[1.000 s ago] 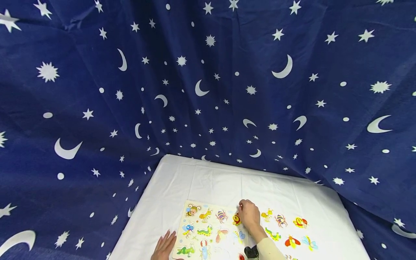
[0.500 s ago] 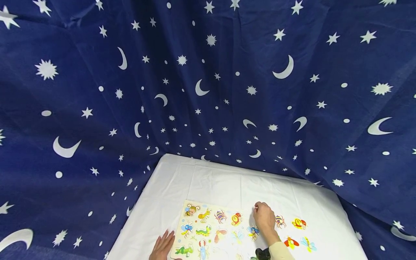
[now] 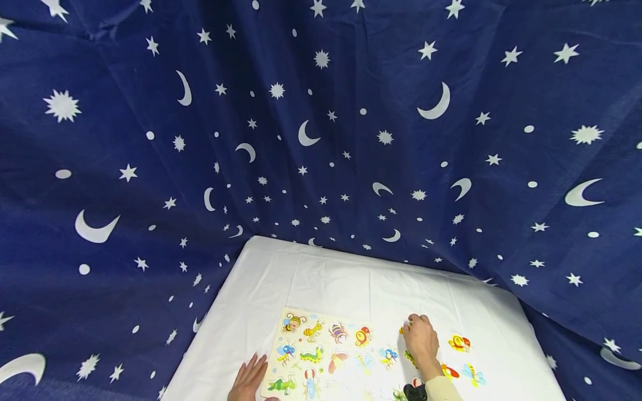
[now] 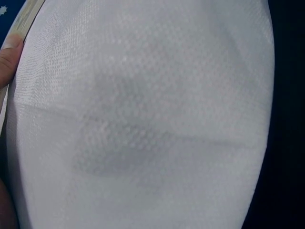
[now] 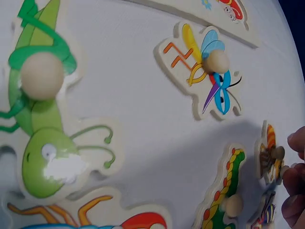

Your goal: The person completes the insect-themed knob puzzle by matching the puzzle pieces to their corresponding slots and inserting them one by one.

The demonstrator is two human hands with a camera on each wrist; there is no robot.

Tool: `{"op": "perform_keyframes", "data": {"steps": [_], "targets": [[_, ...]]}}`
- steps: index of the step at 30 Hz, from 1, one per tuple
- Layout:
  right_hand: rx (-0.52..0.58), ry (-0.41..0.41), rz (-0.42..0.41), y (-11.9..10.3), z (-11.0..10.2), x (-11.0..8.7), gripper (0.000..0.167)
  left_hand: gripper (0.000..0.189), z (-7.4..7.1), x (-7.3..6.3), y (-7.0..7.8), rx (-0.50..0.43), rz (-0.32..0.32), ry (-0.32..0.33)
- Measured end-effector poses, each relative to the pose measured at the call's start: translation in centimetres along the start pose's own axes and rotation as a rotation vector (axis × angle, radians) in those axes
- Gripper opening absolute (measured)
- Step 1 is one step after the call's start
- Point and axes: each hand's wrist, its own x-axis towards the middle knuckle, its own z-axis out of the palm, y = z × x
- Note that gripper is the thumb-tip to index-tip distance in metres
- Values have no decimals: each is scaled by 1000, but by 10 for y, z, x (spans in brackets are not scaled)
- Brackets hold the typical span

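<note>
An insect puzzle board (image 3: 273, 367) lies on the white cloth, with several bug pictures on it. Flat beside its left edge rests my left hand (image 3: 247, 379), fingers straight; in the left wrist view its thumb (image 4: 8, 59) touches the board's edge. My right hand (image 3: 422, 341) is over the loose pieces right of the board. Its bent fingers (image 5: 293, 183) are right beside the small wooden knob of an orange-striped insect piece (image 5: 268, 150), with nothing seen gripped. A caterpillar piece (image 5: 226, 191) and a mosquito piece (image 5: 212, 71) lie close by.
A grasshopper piece (image 5: 45, 143) and a red-and-blue bug piece (image 5: 143, 220) lie nearer the wrist. Further right are a ladybug-like piece (image 3: 459, 343) and a dragonfly piece (image 3: 473, 375). A dark blue starry curtain (image 3: 346, 139) surrounds the white-covered table (image 3: 311, 278).
My right hand has moved right from the board's upper right corner, uncovering the ladybug-like picture there and then the mosquito piece, to the orange-striped piece. My left hand has stayed in place.
</note>
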Motion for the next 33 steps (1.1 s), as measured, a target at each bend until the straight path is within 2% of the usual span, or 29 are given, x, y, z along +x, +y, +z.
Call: {"op": "perform_keyframes", "data": {"steps": [9,15,19,26,30,33], "targets": [[-85,10,-56,4,3,-3,25,87,-4,0,2,-55,-35,-10],[-82,40,-95,4,3,-4,17,86,-7,2,5,-73,-64,-38],[-80,36,-94,6,6,-6,12,88,-8,2,6,-72,-72,-58],[-62,22,-85,10,8,-8,9,92,-8,3,7,-50,-78,-53],[-52,-1,-67,9,6,-8,7,94,-9,4,8,-62,-93,-85],[-50,10,-76,6,6,-8,6,95,-11,5,8,-73,-108,-117]]}}
